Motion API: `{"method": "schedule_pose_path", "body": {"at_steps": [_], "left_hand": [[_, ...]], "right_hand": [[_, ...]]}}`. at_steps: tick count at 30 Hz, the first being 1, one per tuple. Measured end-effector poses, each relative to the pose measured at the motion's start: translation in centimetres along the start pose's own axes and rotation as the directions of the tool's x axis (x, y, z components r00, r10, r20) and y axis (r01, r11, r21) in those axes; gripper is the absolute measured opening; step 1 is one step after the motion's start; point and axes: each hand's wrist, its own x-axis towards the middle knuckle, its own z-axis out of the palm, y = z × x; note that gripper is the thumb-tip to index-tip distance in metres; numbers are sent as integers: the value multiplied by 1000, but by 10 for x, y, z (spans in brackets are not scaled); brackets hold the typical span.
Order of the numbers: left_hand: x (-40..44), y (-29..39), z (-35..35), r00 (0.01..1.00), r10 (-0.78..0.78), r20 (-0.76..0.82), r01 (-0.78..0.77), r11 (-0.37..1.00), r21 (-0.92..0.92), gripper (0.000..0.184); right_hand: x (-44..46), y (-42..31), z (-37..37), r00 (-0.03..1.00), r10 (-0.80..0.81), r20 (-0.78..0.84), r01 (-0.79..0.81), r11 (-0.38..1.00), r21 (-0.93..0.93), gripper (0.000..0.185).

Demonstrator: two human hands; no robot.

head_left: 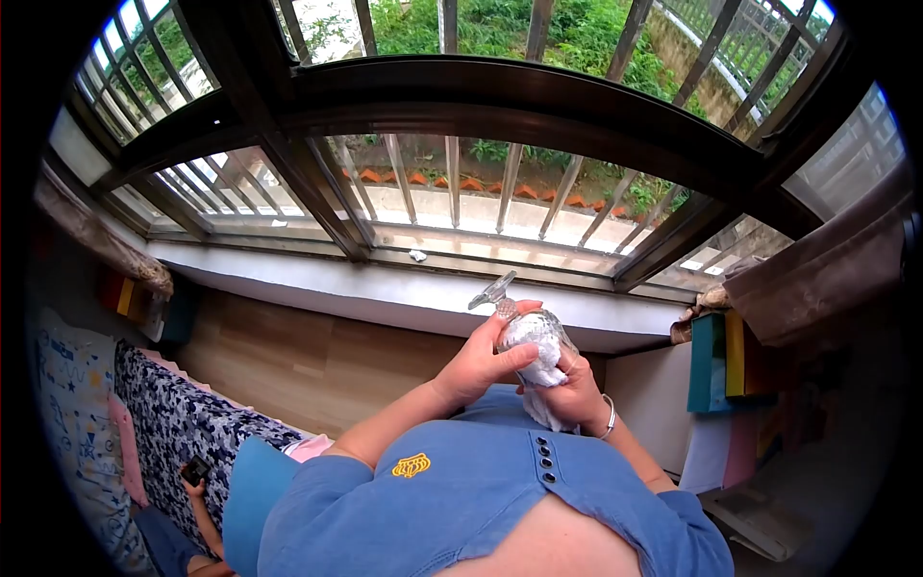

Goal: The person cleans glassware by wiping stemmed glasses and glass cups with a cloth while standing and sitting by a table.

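Observation:
A clear spray bottle (pixel 495 290) with a transparent nozzle head is held up in front of the blue shirt, its head tilted toward the window. My left hand (pixel 486 358) has its fingers wrapped round the bottle just below the head. White crumpled cloth (pixel 540 348) lies against the bottle and hangs down between the hands. My right hand (pixel 575 388) is closed on this cloth, on the right side of the bottle. Much of the bottle's body is hidden by the cloth and fingers.
Dark-framed barred windows (pixel 519 96) stand ahead, above a white sill (pixel 317 287) with a small white scrap (pixel 417 256). Curtains hang at both sides. Colored folders (pixel 707 363) stand at right. At lower left, another person's hand (pixel 195 481) holds a dark object beside a patterned bed.

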Motion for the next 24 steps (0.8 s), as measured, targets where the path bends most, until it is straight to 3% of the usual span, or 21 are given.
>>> {"method": "schedule_pose_path", "body": {"at_steps": [1,2,3,4,6,8,9,10,11,13,15,16,17,18,19,21,23,24], "left_hand": [[1,0,-1,1000,2,-1,-2,1000,3,71],[3,-2,0,993,95,72,-89,993,-80,74],[4,-3,0,972,189,137,-165,972,-168,78],[8,-3,-1,953,243,180,-223,967,-123,82],[7,-2,-5,964,199,178,-183,977,-106,80],[4,-2,-4,983,141,121,-133,989,-66,73],[3,-3,-4,982,142,121,-135,989,-66,73],[3,-5,-4,994,95,55,-95,995,-10,71],[3,-6,-4,999,52,-12,-52,998,47,68],[3,-7,-1,998,53,-41,-52,998,36,66],[4,-7,1,995,12,-98,-8,999,47,67],[5,-7,0,995,13,-95,-8,999,48,71],[5,-8,0,996,17,-91,-13,998,54,71],[6,-8,0,997,70,-32,-68,997,45,75],[7,-7,-1,992,121,28,-122,992,33,79],[12,-4,1,967,210,144,-204,977,-55,88],[16,0,0,942,230,245,-219,973,-69,88],[18,-3,0,931,291,221,-281,957,-75,82]], "right_hand": [[-1,-7,-2,984,168,57,-176,964,198,29],[-4,-3,-8,966,206,158,-259,823,506,34],[-2,-8,-9,954,205,221,-301,671,677,38],[-3,-5,-9,952,185,245,-304,678,669,37],[-2,-3,-6,949,160,271,-303,691,656,35],[0,-3,0,993,34,116,-59,972,225,33],[2,-2,-1,993,33,117,-59,973,225,33],[6,1,-3,983,-151,103,161,982,-97,33],[9,5,-5,933,-327,148,359,841,-404,33],[8,12,-4,936,-330,124,352,845,-404,35],[8,12,-4,960,-264,96,281,909,-306,33],[6,16,-3,989,-135,67,141,985,-99,33],[4,10,-5,988,-143,66,149,984,-100,33],[3,-1,-9,990,113,79,-130,952,276,34],[1,-7,-14,924,334,188,-378,709,595,35],[1,-2,-18,931,300,206,-359,668,651,37],[2,6,-21,934,157,320,-355,501,789,37],[1,9,-21,933,173,314,-357,542,761,37]]}}
